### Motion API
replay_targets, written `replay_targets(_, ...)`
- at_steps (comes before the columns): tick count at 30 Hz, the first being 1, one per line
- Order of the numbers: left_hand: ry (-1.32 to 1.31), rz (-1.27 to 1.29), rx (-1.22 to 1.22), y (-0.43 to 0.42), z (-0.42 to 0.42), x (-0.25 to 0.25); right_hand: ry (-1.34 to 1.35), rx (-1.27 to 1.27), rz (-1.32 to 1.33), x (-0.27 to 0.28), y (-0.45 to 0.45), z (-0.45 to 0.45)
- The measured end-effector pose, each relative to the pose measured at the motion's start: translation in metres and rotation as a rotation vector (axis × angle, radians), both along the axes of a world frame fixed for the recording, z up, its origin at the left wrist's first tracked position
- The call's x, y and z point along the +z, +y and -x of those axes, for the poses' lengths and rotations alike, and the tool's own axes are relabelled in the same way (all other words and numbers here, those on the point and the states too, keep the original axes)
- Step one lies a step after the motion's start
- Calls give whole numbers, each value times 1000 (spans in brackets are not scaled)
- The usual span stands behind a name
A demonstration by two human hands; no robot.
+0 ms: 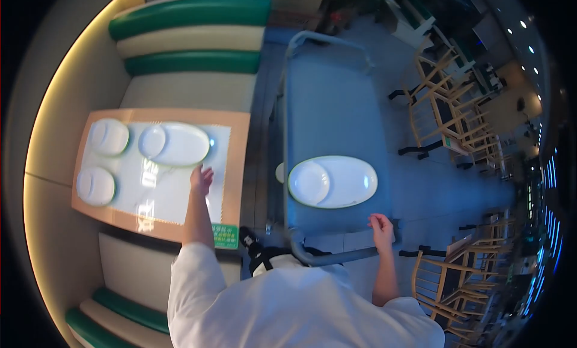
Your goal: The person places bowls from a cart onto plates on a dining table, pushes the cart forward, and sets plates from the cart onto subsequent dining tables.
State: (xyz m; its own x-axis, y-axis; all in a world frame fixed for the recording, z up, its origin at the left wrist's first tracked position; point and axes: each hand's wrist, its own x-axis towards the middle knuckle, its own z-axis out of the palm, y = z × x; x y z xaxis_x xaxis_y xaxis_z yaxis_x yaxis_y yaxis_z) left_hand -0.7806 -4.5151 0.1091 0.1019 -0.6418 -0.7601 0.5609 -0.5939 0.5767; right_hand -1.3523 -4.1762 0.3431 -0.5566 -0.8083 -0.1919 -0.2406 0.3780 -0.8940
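Note:
My left hand [202, 180] is over the table's near side, just below a white oval platter [186, 145]. Its fingers are loosely spread, with nothing visible in them and a small gap seeming to separate it from the rim. On that platter's left end sits a small round white plate [152, 141]. Beside the grey cart's near right corner, my right hand [381, 231] hangs in the air, holding nothing, its fingers loosely bent and apart. A second white oval platter [354, 182] rests on the cart [333, 101], carrying a round white plate [310, 183] on its left end.
Two more sets of white dishes, one farther back [111, 137] and one nearer [96, 186], stand on the table's left side. A green card [226, 236] lies at its near right corner. Bench seats [192, 47] flank the table; wooden chairs [445, 107] stand right of the cart.

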Motion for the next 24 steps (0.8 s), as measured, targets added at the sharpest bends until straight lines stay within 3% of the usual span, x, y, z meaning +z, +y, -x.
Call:
replay_targets(2, -177, 100, -79, 31, 38, 16, 78, 11, -13, -7, -8, 30)
replay_targets(6, -284, 462, -142, 118, 149, 111, 220, 68, -185, -24, -36, 94)
replay_targets(8, -387, 455, -351, 145, 195, 142, 278, 77, -187, -48, -61, 125)
replay_targets(10, -757, 458, -674, 165, 232, 171, 326, 108, -216, -61, -79, 141)
replay_targets(12, -954, 252, -904, 177, 277, 232, 273, 204, -344, -67, -100, 141)
replay_targets(14, -1086, 199, -1051, 182, 304, 235, 266, 289, -329, -72, -109, 132)
replay_targets(16, -1053, 159, -1020, 186, 315, 211, 270, 267, -337, -75, -106, 119)
replay_targets(18, -1217, 117, -1069, 188, 320, 202, 290, 215, -391, -72, -102, 109)
replay_targets(20, -1216, 102, -1130, 190, 318, 199, 279, 231, -413, -61, -102, 109)
replay_targets(24, -1084, 22, -1032, 193, 322, 197, 310, 255, -426, -72, -101, 116)
